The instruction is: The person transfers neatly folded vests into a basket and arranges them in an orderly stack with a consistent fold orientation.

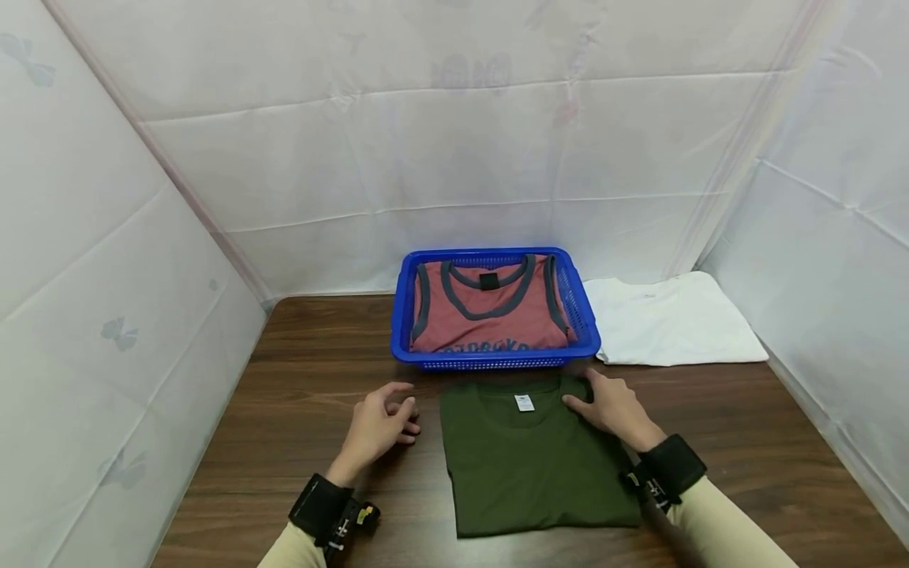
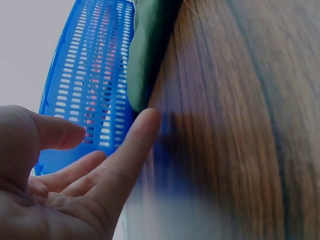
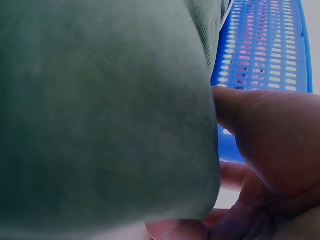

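Note:
A folded dark green T-shirt [image 1: 533,465] lies on the table, its collar with a white label toward the blue basket. At its far right corner my right hand [image 1: 612,404] grips the shirt, thumb over the cloth. In the right wrist view the green cloth [image 3: 110,120] fills the left side, and the fingers [image 3: 236,175] pass partly behind its edge. My left hand [image 1: 378,422] hovers left of the shirt with loosely bent fingers, holding nothing. The left wrist view shows the thumb [image 2: 62,134] apart from the index finger [image 2: 135,145], near the green shirt's edge [image 2: 150,55].
Behind the shirt stands a blue plastic basket [image 1: 490,362] holding a folded red tank top [image 1: 497,322] with grey trim. A folded white garment [image 1: 671,322] lies right of the basket. White sheeting [image 1: 454,158] walls in the brown wooden table [image 1: 305,363] at the back and sides.

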{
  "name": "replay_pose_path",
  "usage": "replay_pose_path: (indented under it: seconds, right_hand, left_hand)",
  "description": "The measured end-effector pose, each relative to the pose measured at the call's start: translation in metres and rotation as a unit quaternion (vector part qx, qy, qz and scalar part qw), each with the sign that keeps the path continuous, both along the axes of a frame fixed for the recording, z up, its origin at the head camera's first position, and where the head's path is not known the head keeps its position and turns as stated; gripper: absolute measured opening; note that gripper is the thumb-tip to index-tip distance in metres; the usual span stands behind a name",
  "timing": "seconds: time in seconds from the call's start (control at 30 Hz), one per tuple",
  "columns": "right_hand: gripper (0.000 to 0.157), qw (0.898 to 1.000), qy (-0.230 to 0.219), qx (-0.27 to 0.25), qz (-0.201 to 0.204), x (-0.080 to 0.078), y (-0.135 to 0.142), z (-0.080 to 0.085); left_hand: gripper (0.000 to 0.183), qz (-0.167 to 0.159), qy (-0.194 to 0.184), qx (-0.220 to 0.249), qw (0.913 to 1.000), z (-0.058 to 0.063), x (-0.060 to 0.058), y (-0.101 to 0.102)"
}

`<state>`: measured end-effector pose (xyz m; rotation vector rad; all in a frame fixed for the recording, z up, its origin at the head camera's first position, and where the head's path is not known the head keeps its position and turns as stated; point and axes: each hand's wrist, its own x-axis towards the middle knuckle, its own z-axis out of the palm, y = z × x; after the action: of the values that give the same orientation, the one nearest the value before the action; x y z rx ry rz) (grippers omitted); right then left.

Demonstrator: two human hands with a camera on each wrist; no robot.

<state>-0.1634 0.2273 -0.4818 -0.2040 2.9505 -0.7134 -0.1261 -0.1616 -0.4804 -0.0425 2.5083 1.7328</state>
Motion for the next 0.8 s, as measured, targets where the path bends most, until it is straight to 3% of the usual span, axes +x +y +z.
replay_pose_path:
  seconds: [0.17, 0.57, 0.8]
  right_hand:
    - [0.055, 1.000, 0.014, -0.009, 0.004, 0.000, -0.008, 0.000]
    - [0.052, 1.000, 0.016, -0.008, -0.005, 0.000, -0.023, -0.002]
    - [0.054, 1.000, 0.014, -0.012, -0.008, 0.002, -0.025, -0.002]
  left_hand:
    - [0.034, 0.005, -0.006, -0.009, 0.9999, -0.001, 0.000, 0.008]
    - [0.037, -0.020, -0.020, -0.040, 0.9988, 0.004, -0.002, 0.025]
    - [0.037, -0.042, -0.043, 0.025, 0.9979, 0.004, -0.004, 0.030]
